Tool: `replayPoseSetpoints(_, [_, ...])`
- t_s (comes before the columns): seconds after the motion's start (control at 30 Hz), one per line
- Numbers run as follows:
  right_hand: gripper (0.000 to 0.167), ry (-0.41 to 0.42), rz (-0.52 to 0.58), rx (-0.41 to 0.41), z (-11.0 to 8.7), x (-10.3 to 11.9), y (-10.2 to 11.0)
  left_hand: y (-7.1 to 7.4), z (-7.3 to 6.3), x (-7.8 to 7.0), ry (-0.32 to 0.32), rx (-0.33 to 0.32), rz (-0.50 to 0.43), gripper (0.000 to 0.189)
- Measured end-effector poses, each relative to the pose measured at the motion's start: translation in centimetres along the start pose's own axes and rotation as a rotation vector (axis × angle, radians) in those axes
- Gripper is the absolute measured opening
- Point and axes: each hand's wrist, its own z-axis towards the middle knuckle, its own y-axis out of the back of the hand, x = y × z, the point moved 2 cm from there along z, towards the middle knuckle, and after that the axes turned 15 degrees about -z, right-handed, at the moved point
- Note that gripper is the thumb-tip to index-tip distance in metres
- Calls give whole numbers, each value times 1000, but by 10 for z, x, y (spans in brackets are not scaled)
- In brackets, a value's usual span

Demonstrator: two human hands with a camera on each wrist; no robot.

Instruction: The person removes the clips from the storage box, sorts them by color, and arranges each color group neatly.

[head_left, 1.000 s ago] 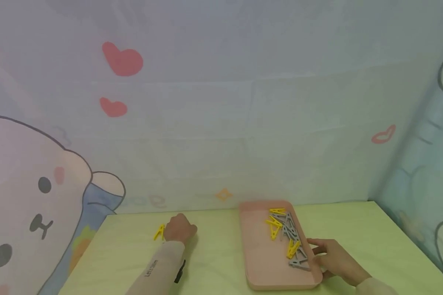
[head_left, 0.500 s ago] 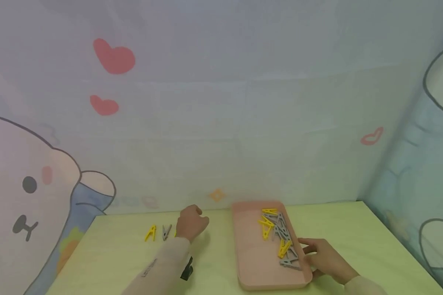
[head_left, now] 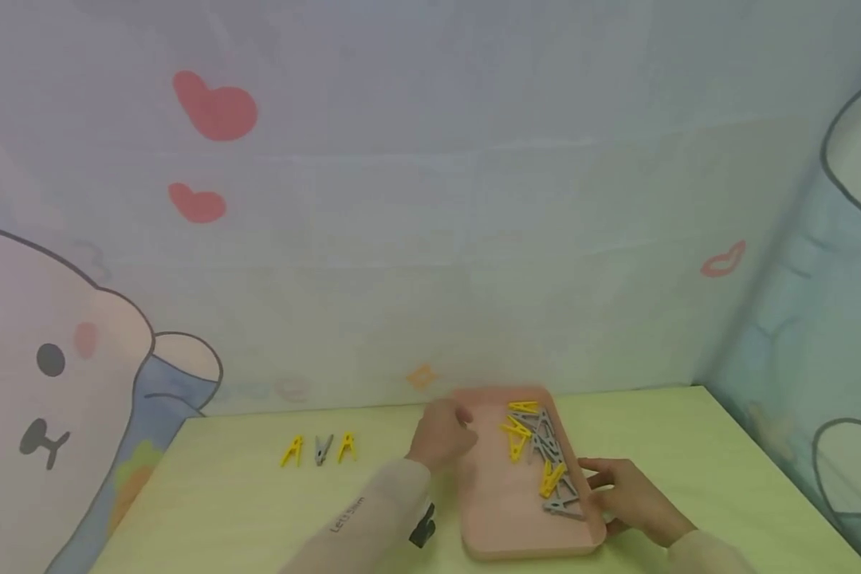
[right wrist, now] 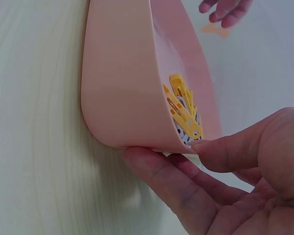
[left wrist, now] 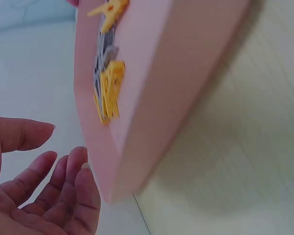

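My left hand (head_left: pixel 443 434) hovers over the left rim of a pink tray (head_left: pixel 495 534). In the left wrist view its thumb and loosely bent fingers are apart, with nothing between them. My right hand (head_left: pixel 634 502) grips the tray's right wall near the front corner; the right wrist view has the thumb at the rim and fingers against the outside. Yellow clothespins (head_left: pixel 552 480) and grey clothespins (head_left: pixel 563 510) lie jumbled along the tray's right side. On the table at left, a yellow clothespin (head_left: pixel 292 451), a grey clothespin (head_left: pixel 323 450) and another yellow clothespin (head_left: pixel 347 447) form a row.
A pale yellow-green table (head_left: pixel 237 510) bears everything. Behind it hangs a printed cloth backdrop (head_left: pixel 373 239) with hearts and a cartoon bear, meeting the table's back edge. A second cloth panel (head_left: pixel 832 335) borders the right side.
My left hand has moved right, from the clothespin row to the tray's left rim. The row's grey and right-hand yellow clothespins have come into full view. My right hand stays on the tray.
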Motion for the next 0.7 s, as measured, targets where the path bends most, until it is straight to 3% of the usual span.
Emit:
replayPoseSetpoints(0.17, [62, -5, -8, 2, 2, 2, -5, -25, -6, -10, -5, 72, 8, 19])
replayPoseSetpoints(0.37, [62, -1, -33, 6, 0, -4, 1, -60, -13, -28, -58, 192, 150, 18])
replayPoseSetpoints(0.47, [62, 4, -32, 4, -3, -5, 3, -77, -15, -33, -34, 240, 219, 17])
replayPoseSetpoints(0.7, [63, 52, 40, 16, -6, -3, 0, -104, -19, -36, 55, 271, 310, 20])
